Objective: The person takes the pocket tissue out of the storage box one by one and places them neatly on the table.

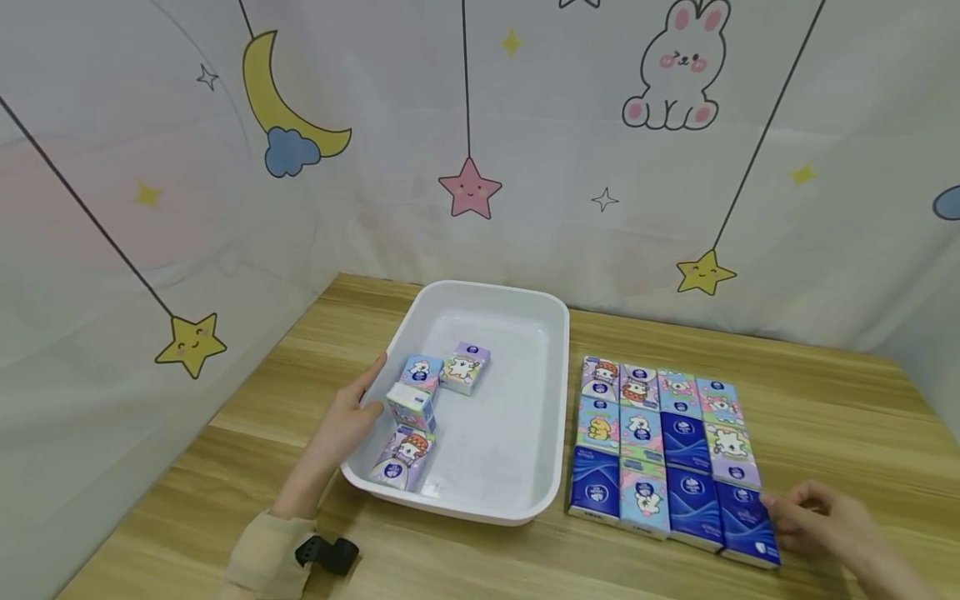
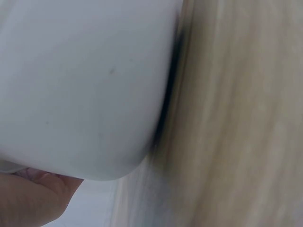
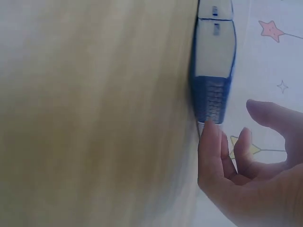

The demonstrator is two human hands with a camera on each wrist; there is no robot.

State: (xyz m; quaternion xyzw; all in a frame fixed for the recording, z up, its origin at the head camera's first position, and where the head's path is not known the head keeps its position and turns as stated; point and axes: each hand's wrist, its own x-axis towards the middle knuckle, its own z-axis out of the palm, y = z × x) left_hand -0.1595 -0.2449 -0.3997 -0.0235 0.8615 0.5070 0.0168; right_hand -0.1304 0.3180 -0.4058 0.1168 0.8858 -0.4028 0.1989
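Note:
A white plastic tray (image 1: 517,433) stands on the table, and my left hand (image 1: 347,421) grips its left rim. The left wrist view shows the tray's outer wall (image 2: 90,90) close up, with part of the left hand (image 2: 38,196) at the rim. Several tissue packs lie in the tray's left half, one of them a small pack (image 1: 411,407) resting on others. To the right, tissue packs form a block of rows. My right hand (image 1: 825,521) is at its near right corner, fingertips touching the end of a dark blue tissue pack (image 1: 750,525), thumb (image 3: 272,116) apart from it.
Wood-grain table (image 1: 450,558) lies under everything. Behind it hangs a pale curtain (image 1: 562,233) printed with stars, a moon and a rabbit. A black strap (image 1: 327,554) circles the left wrist over a beige sleeve (image 1: 270,550).

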